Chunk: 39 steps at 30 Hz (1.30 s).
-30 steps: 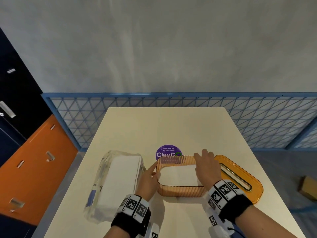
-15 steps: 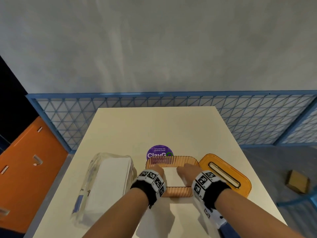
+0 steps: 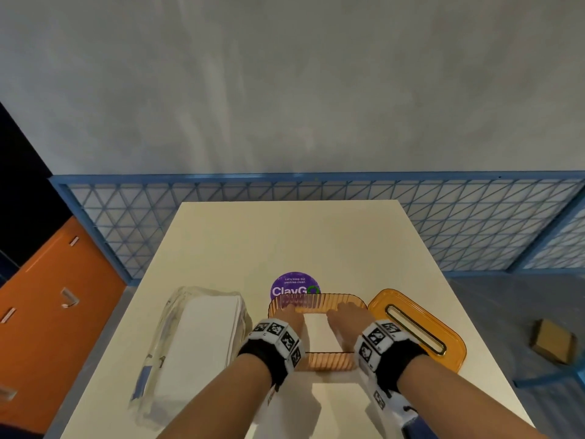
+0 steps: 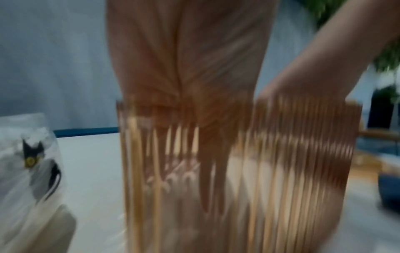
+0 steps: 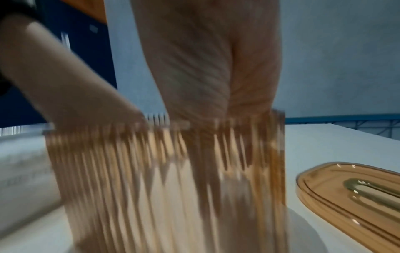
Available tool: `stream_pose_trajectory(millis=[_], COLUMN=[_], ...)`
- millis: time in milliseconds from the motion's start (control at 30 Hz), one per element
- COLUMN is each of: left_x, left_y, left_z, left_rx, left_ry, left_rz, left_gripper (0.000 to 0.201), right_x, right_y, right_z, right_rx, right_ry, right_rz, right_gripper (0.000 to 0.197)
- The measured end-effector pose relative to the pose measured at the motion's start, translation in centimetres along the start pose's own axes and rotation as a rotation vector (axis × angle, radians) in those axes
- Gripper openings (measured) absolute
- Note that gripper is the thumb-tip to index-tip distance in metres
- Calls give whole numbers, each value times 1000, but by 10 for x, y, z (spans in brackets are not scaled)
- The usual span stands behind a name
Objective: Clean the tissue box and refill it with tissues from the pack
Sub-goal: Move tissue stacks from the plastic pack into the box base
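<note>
The amber ribbed tissue box [image 3: 319, 301] stands lidless on the table, with a white stack of tissues [image 3: 316, 332] inside it. My left hand [image 3: 289, 315] reaches down into the box's left side and my right hand [image 3: 345, 315] into its right side. In the blurred left wrist view, straight fingers [image 4: 212, 179] show through the box wall [image 4: 303, 171]. The right wrist view shows the same: fingers [image 5: 207, 154] pointing down behind the ribbed wall [image 5: 108, 171]. Both hands press on the tissues and grip nothing. The fingertips are hidden in the head view.
The amber lid [image 3: 418, 327] with its slot lies flat right of the box, also visible as the lid [image 5: 357, 188]. A clear tissue pack [image 3: 196, 340] lies to the left. A purple sticker [image 3: 295, 288] is behind the box. A blue mesh fence [image 3: 316, 217] borders the table.
A second ago my right hand lay over the tissues and my left hand touched the box's left side. Both hands have since moved down into the box.
</note>
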State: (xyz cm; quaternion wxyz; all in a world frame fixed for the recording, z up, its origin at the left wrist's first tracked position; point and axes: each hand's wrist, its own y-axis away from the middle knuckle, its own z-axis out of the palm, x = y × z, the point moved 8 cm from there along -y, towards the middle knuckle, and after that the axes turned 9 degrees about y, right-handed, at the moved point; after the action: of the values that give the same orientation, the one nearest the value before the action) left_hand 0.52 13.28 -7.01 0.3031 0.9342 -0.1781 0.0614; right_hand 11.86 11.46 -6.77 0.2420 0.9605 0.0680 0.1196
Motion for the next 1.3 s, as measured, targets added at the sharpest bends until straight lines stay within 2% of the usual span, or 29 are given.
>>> stream_pose_trajectory(millis=[33,100,167,200,267,367,467,567,800,1167,1300], left_x=[3,-8,-40,-62,-107,-149,-153,-141,-137,-146,-145], left_y=[7,30,56,68,84,89,93,94,92,93,90], left_z=[-11,-44,-69,-73,-65,-25,5,10,8,5,5], left_rx=[62,278,494,566,619,455,360,412,441,489,503], left_ry=[57,229,362,386,412,387,339,312,355,475,438], left_rz=[48,114,79,16,-149,-375,-496,-521,-540,-552,-558], left_gripper=[45,48,42,39,36,33,51,63,39,44,33], right_x=[6,24,46,54,62,58,54,54,53,50,50], right_y=[6,18,31,35,35,27,24,24,26,30,30], right_z=[-12,-33,-37,-33,-15,11,24,28,27,23,23], right_rx=[96,301,424,435,356,232,228,242,246,228,216], right_ry=[-55,-170,-274,-321,-440,-651,-803,-851,-882,-875,-874], right_rz=[-5,16,73,106,156,168,199,228,235,216,222], right_gripper=[37,36,37,37,41,44,43,41,41,42,42])
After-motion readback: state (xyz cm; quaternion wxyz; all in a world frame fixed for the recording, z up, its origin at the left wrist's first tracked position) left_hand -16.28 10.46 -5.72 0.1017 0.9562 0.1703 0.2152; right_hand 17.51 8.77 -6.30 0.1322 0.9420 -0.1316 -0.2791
